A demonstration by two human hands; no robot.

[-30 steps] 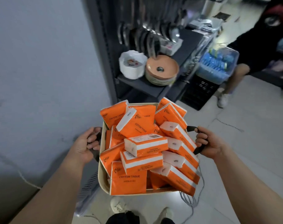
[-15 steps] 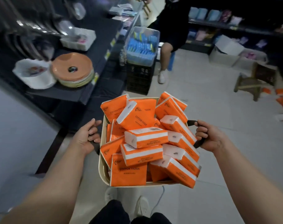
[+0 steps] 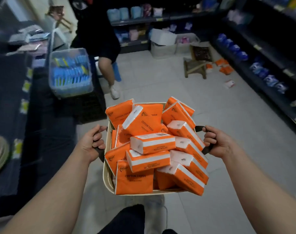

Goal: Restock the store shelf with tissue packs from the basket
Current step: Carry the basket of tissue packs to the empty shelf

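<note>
I carry a cream basket [image 3: 107, 176] in front of me at waist height, piled with several orange-and-white tissue packs [image 3: 152, 143]. My left hand [image 3: 91, 142] is closed around the dark handle on the basket's left side. My right hand [image 3: 217, 141] grips the matching dark handle on the right side. A dark store shelf [image 3: 262, 65] with blue packs runs along the right side of the aisle. A few more orange tissue packs [image 3: 224, 68] lie on the floor near that shelf.
A person in dark clothes [image 3: 100, 36] stands ahead on the left, beside a clear bin of blue items [image 3: 70, 73] on a black crate [image 3: 86, 107]. A wooden stool [image 3: 194, 67] and white boxes [image 3: 162, 43] stand further down the aisle. A dark counter [image 3: 17, 115] lines the left.
My view has swung right from the wall and plate shelf to face down the aisle. Both hands keep the same hold on the basket handles.
</note>
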